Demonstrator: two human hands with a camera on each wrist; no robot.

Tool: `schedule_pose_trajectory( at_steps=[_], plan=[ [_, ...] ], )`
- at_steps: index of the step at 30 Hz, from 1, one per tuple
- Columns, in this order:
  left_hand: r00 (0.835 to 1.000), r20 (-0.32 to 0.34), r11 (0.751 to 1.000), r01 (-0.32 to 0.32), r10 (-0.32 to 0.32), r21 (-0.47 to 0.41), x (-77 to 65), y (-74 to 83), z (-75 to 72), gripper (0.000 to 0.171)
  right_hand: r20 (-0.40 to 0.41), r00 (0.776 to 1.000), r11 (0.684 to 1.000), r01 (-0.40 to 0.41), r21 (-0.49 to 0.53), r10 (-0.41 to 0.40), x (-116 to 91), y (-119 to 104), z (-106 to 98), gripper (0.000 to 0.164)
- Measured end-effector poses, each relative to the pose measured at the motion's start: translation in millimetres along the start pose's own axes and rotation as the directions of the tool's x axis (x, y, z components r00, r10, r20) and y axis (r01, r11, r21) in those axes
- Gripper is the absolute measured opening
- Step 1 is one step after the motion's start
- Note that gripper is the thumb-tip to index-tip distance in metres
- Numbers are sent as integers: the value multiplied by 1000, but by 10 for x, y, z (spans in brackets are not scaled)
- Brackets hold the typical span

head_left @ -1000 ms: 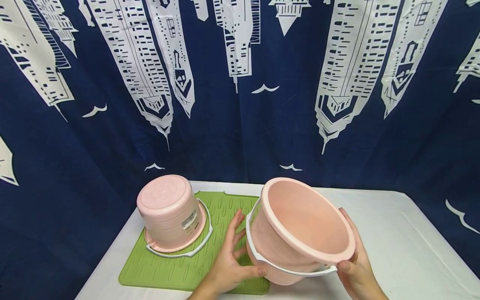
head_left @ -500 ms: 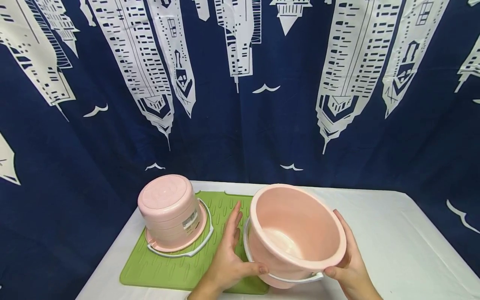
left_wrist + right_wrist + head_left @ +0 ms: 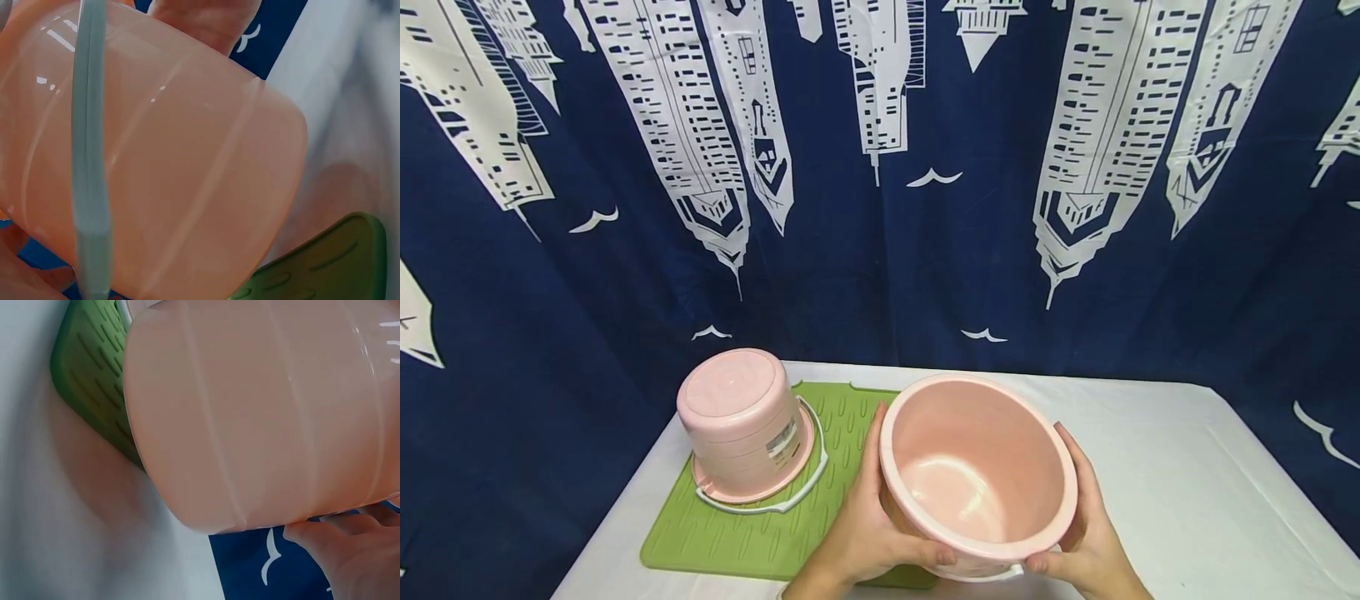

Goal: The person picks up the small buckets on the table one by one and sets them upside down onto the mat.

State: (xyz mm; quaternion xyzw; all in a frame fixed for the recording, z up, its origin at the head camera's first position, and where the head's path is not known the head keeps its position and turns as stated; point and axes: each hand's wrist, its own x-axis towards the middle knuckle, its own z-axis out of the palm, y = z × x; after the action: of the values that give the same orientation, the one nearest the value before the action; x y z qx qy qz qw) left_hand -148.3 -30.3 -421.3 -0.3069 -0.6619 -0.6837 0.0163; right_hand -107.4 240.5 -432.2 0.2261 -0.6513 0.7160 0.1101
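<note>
A pale pink plastic bucket [image 3: 977, 492] is tilted with its mouth up toward me, showing its bare inside. My left hand [image 3: 865, 529] grips its left side, thumb across the front just below the rim. On the right side my right hand [image 3: 1093, 529] holds it the same way, fingers spread along the wall. The left wrist view shows the bucket's pale handle [image 3: 90, 150] hanging across the ribbed outer wall. In the right wrist view the base of the bucket [image 3: 250, 425] is raised over the table, with its shadow below.
A second pink bucket [image 3: 733, 408] stands upside down on a green drying mat [image 3: 700, 537] at the left, its pale handle [image 3: 812, 479] lying on the mat. White cloth covers the table [image 3: 1187, 483]. Behind hangs a navy curtain [image 3: 880, 275] with printed buildings.
The held bucket has moved left and turned so its mouth faces me more directly, its handle mostly going out of sight. The left fingers have come against its side; the right hand has moved left.
</note>
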Motion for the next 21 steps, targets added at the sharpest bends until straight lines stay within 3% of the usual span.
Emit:
schedule_pose_trajectory(
  at_steps=[3, 8, 13, 16, 19, 21],
  plan=[
    [1000, -19, 998, -7, 9, 60, 10, 21, 13, 150, 23, 1000, 997, 8, -71, -7, -12, -10, -37, 122],
    [996, -27, 990, -81, 85, 119, 38, 113, 42, 146, 84, 996, 980, 56, -190, -41, -24, -41, -134, 126],
    [986, -39, 971, -151, 160, 184, 37, 217, 78, 147, 158, 983, 980, 117, -161, -91, 4, -91, -199, 133],
    [980, -61, 954, -168, 188, 247, 19, 333, 102, 147, 156, 983, 978, 123, -166, -97, 34, -156, -201, 136],
    [968, -68, 927, -210, 242, 309, 22, 470, 125, 146, 101, 988, 948, 138, -288, -113, 60, -269, -133, 141],
    [958, -72, 903, -235, 278, 361, 27, 538, 140, 146, 75, 986, 900, 165, -404, -147, 88, -356, -41, 143]
  ],
)
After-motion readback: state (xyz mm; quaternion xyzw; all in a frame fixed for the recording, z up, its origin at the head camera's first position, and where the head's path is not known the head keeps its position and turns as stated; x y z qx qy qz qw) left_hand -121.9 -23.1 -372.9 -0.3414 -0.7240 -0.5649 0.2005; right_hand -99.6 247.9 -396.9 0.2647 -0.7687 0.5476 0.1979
